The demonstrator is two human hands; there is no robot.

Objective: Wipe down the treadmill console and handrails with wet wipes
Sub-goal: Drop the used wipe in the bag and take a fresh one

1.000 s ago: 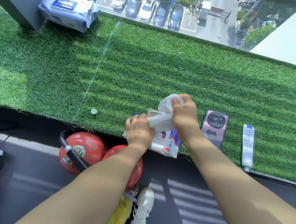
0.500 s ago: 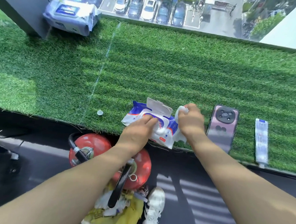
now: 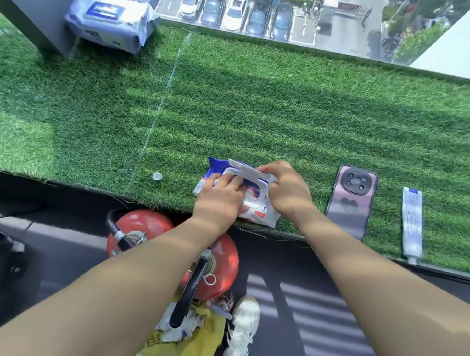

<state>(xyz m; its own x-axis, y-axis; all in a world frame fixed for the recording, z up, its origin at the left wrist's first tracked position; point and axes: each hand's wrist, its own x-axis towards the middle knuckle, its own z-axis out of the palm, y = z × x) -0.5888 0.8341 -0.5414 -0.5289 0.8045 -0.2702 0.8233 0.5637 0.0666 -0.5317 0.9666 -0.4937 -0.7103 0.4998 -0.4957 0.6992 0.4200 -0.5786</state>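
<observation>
Since earlier, right hand [image 3: 287, 191] has come onto the flip lid [image 3: 249, 173], fingers curled over it; left hand [image 3: 221, 201] presses flat on the wipes pack [image 3: 259, 211], turf's [image 3: 259, 111] 6 o'clock edge.

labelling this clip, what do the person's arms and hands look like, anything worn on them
Both arms are bare up to the frame edge: no sleeves in view. The left hand and right hand show no gloves, rings, watch or bracelet. Striped sunlight and shadow fall across the forearms.
</observation>
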